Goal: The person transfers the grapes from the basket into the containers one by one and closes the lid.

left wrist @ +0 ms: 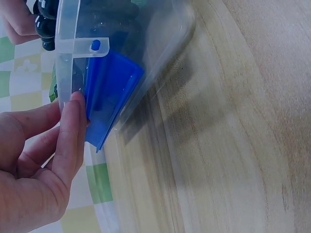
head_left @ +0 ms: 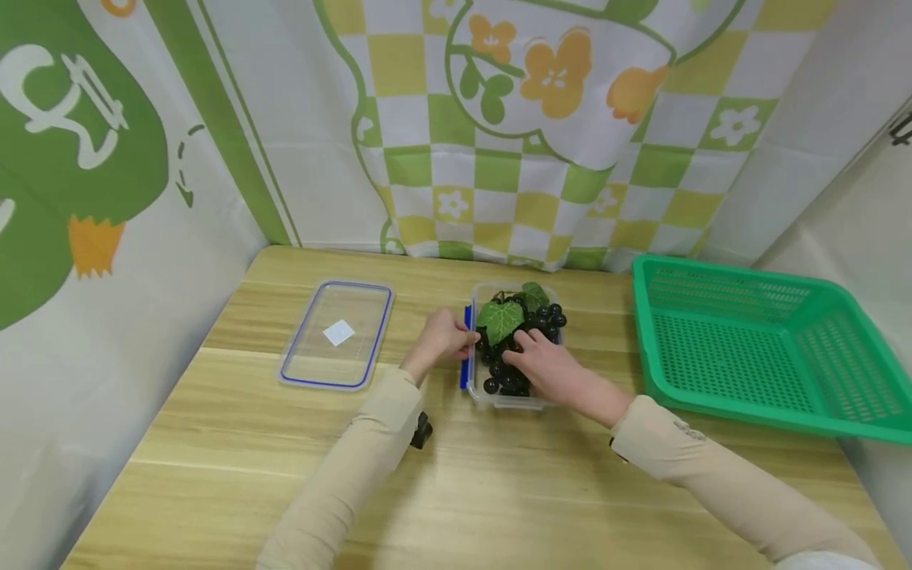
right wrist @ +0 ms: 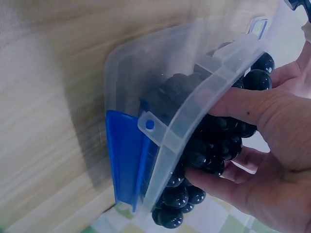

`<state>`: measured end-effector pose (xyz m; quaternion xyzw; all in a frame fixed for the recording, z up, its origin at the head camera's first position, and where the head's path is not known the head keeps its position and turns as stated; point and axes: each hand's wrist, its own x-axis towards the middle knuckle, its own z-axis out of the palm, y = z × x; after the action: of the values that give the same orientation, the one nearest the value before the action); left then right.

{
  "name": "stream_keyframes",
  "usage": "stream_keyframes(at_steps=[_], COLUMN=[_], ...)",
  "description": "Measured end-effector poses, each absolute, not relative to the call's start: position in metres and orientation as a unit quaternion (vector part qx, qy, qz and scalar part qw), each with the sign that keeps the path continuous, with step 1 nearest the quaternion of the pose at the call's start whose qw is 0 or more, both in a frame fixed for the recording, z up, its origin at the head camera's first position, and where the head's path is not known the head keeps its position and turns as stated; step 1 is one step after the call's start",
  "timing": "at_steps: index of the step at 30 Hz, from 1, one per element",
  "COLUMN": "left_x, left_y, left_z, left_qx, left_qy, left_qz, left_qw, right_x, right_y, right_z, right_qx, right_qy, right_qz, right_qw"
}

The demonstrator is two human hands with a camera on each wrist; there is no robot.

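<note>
A clear plastic food container [head_left: 518,403] with blue side clips [right wrist: 127,158] stands on the table. Inside lies a bunch of black grapes [head_left: 507,381] topped by green leaves [head_left: 502,318], and some grapes stick out past the far right rim. At the container's left side, my left hand [head_left: 443,340] pinches the rim between thumb and fingers, just beside a blue clip [left wrist: 108,87]. My right hand [head_left: 552,368] reaches in from the right, its thumb and fingers spread around the grapes [right wrist: 214,148]. The fingertips are partly hidden among the grapes.
To the left, a clear lid [head_left: 329,360] with a blue seal and a white label lies flat. A green plastic basket [head_left: 727,356] stands at the right of the wooden table [head_left: 499,491]. Behind hangs a patterned curtain [head_left: 449,166]. A small black object [head_left: 422,431] shows beside my left sleeve.
</note>
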<state>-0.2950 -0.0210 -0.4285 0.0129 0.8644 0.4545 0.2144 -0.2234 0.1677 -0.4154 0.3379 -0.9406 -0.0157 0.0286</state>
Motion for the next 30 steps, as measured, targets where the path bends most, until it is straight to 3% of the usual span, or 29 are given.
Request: stream_keyframes(at_steps=[20,27,30], left_x=[-0.293,-0.292,-0.293], left_y=[-0.023,-0.023,-0.023], left_z=[-0.435,-0.432,-0.429], left_qx=[0.006,0.014,0.016], left_qy=[0.858,0.852,0.854], left_qz=[0.471,0.481,0.477], left_qw=[0.205,0.207,0.208], right_x=[-0.217,-0.216,-0.217], right_y=[0.187,0.197,0.206], right_z=[-0.419,-0.409,-0.405], right_qx=[0.411,0.349,0.29], right_qy=[-0.908,-0.931,-0.945], right_qz=[0.043,0.103,0.146], right_qw=[0.071,0.024,0.042])
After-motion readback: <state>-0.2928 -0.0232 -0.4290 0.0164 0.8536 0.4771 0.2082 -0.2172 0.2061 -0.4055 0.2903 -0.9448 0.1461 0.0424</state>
